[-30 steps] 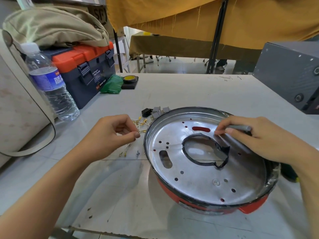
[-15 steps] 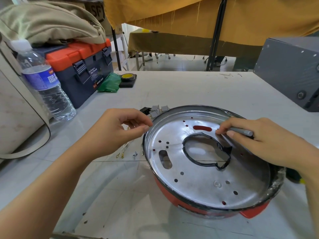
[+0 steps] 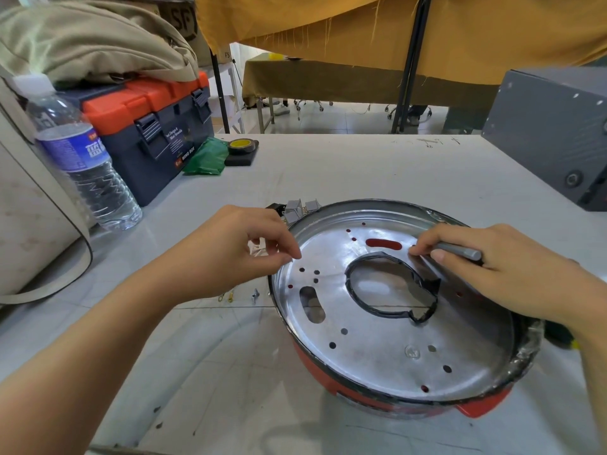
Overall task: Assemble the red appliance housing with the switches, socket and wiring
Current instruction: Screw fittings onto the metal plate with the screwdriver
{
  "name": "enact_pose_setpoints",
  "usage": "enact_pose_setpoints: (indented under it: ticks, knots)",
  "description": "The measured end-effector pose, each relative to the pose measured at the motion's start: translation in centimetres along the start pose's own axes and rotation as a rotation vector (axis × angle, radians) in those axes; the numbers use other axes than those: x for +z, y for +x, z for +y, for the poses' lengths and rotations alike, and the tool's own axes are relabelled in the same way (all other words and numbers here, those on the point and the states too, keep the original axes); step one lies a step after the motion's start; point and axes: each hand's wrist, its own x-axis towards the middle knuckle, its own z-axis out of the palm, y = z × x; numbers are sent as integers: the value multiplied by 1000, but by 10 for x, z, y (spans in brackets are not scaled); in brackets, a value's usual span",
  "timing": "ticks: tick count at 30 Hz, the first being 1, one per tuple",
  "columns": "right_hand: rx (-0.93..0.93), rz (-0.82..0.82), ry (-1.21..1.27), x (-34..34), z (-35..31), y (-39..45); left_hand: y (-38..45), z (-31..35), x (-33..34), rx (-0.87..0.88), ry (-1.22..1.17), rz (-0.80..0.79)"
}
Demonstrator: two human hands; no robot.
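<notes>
The left hand (image 3: pixel 236 254) hovers at the left rim of the round red appliance housing (image 3: pixel 394 402), its fingers (image 3: pixel 282 247) curled with thumb and forefinger tips drawn together as if in a pinch; whether anything small sits between them cannot be told. The right hand (image 3: pixel 486 267) lies over the far right part of the housing, its fingers curled round a slim grey metal tool shaft (image 3: pixel 460 252) and pinching it near the tip, which points left toward a red oblong slot (image 3: pixel 383 244) in the shiny perforated metal plate (image 3: pixel 377 339) that fills the housing's top.

Just below the right fingertips, a black-edged, roughly round cut-out (image 3: pixel 391 289) opens in the plate's middle. The housing rests on the pale grey worktop (image 3: pixel 361 172), directly between and beneath both hands.

Beyond the left fingers, touching the housing's far rim, lie small grey and black switch parts (image 3: pixel 297 206); under and below the left hand, small brass terminals and a screw (image 3: pixel 243 295) lie on the worktop.

Farther to the left stand a clear plastic water bottle with a blue label (image 3: pixel 82 159) and a dark blue toolbox with an orange lid (image 3: pixel 154 126), with a khaki fabric bag (image 3: pixel 92 41) on it. Near the toolbox lie a crumpled green bag (image 3: pixel 205 157) and a roll of yellow-cored black tape (image 3: pixel 241 146). Far right of the right hand sits a grey metal box (image 3: pixel 551 133).
</notes>
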Motion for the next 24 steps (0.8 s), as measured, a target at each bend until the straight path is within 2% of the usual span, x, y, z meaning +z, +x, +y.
enact_pose_setpoints:
  ticks: [13,24]
  knots:
    - [-3,0,-17,0,-2,0,20,9,-3,7,346,-321]
    - [18,-16,6,0,-4,-1,24,11,-6,10,373,-372]
